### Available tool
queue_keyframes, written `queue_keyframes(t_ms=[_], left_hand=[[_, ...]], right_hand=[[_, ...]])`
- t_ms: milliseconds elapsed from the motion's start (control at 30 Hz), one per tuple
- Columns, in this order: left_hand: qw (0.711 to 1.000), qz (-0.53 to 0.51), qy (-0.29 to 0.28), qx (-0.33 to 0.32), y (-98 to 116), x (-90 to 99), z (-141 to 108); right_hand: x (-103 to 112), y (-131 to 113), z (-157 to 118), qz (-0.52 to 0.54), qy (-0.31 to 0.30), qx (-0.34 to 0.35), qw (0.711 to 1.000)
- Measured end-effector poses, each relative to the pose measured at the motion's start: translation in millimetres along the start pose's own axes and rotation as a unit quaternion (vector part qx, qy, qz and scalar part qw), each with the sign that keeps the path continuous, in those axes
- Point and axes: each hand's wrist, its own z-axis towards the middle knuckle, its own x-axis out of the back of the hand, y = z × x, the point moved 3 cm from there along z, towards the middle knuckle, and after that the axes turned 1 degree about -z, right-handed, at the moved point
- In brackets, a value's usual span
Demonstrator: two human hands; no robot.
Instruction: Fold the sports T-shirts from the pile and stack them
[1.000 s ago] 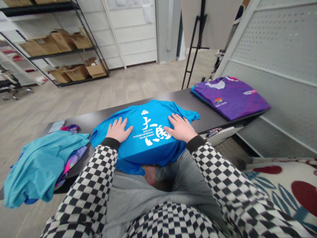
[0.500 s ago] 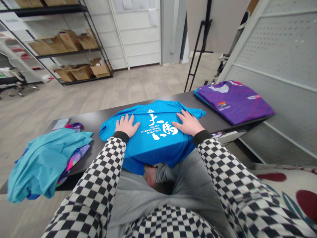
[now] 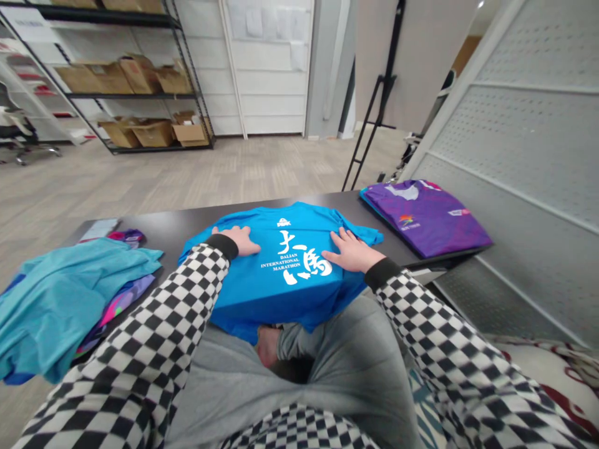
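Note:
A blue T-shirt (image 3: pixel 262 280) with white print lies spread on the dark table (image 3: pixel 173 221), its lower part hanging over the near edge above my lap. My left hand (image 3: pixel 238 239) rests on the shirt's upper left, left of the print, with the thumb stretched out and some fingertips hidden behind the hand. On the right side of the print, my right hand (image 3: pixel 352 251) lies flat on the cloth with its fingers spread. Neither hand grips the fabric.
To the left, a loose heap of teal shirts (image 3: pixel 79 280) covers patterned clothing. Folded purple shirts (image 3: pixel 430 218) are stacked at the table's right end. A black metal stand (image 3: pixel 374 118) and a perforated grey panel (image 3: pixel 528 143) stand beyond. Shelves (image 3: pixel 135 96) hold cardboard boxes at the back left.
My left hand has shifted toward the shirt's upper left edge and turned, its fingers pointing more sideways. My right hand stays spread on the shirt. The view has tilted slightly.

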Motion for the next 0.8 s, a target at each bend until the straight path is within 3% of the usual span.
queue_keyframes(t_ms=[33, 100, 167, 200, 333, 467, 800], left_hand=[[1.000, -0.002, 0.008, 0.013, 6, 7.7, 6], [0.996, -0.029, 0.081, 0.018, 22, 16.3, 16], [0.984, -0.073, 0.161, -0.016, 38, 11.9, 21], [0.980, -0.092, 0.175, -0.037, 45, 5.1, 23], [0.983, -0.115, 0.131, -0.056, 48, -24.4, 35], [0.984, -0.105, 0.123, -0.069, 33, -28.1, 53], [0.982, -0.109, 0.138, -0.061, 26, -28.6, 66]], right_hand=[[6, 1, 5, 0.007, 0.006, 0.012, 1.000], [19, 7, 15, 0.024, 0.052, 0.022, 0.998], [26, 19, 22, 0.039, 0.107, 0.000, 0.994], [26, 27, 25, 0.040, 0.124, -0.019, 0.991], [9, 59, 33, 0.000, 0.136, -0.074, 0.988], [-1, 78, 47, -0.017, 0.116, -0.073, 0.990], [27, 130, 105, 0.018, 0.081, -0.071, 0.994]])
